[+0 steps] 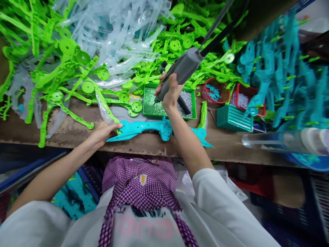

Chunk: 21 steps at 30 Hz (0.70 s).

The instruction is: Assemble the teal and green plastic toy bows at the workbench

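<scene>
My left hand [103,133] grips the left end of a long turquoise plastic part [143,127] lying along the bench edge, where a lime-green piece and a clear piece meet it. My right hand [171,94] is wrapped around a grey electric screwdriver [185,67], with its cord rising to the upper right. The screwdriver's tip points down over a green perforated basket [153,111] that holds many small silver screws [187,97]. My right forearm hides some of the turquoise part, whose right end shows beyond it.
Lime-green parts [67,47] and clear plastic pieces [115,35] are heaped at the back. To the right stand a red basket [225,99], a teal basket [234,119], stacked turquoise parts [284,69] and a clear bottle [283,140] on its side.
</scene>
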Tool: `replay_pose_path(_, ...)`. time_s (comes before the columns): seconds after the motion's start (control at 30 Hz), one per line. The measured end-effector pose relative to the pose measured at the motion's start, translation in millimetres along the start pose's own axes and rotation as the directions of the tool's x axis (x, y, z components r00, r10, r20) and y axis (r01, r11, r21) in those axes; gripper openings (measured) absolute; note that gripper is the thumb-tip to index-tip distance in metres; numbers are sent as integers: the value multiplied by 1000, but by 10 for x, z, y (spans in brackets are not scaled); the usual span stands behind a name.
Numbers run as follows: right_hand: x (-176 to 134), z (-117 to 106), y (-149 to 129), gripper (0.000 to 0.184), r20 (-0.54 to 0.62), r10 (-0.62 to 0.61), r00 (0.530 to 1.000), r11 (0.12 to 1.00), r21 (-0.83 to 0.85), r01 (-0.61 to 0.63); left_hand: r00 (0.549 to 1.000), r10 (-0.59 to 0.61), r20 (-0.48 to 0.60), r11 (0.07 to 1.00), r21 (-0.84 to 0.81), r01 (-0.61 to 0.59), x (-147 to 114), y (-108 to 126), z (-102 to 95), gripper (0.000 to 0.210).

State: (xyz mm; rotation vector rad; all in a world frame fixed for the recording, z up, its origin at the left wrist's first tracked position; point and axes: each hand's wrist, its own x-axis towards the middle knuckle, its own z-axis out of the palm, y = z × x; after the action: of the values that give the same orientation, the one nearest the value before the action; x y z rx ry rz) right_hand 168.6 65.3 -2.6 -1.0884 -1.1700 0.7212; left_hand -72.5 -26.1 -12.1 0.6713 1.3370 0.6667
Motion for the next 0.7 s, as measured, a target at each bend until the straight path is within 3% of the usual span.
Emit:
replay_pose_path(0.23,2,-5,-133,68,3,65,998,998,26,-65,1000,-16,-14,1000,9,16,-6,0,-7,38)
replay_pose_path(0.37,-50,-43,-483,67,-91,75,993,993,93,-67,1000,-3,14,1000,5,3,-3,-4,-5,33)
replay_pose_path(0.43,-173,13,-696,68,-77,72,994,985,162,-59,1000,4,19,1000,6,-4,-2,-1,-4,32)
replay_pose_path(0.5,-361,144,-850,67,42,44,998,954,294,-54,999,6,33,1000,13,-7,1,2,-7,33)
replay_pose_path(0.57,-565,325,-903,64,237,-6,972,896,433,-100,998,42,56,999,23,-43,9,-4,-13,36)
replay_pose_path(0.63,-723,502,-866,66,389,-4,921,870,456,-189,990,123,63,992,31,-125,21,-18,-22,36)
replay_pose_path(0.7,-807,631,-784,74,459,60,886,886,385,-260,980,191,60,981,32,-193,34,-36,-29,35)
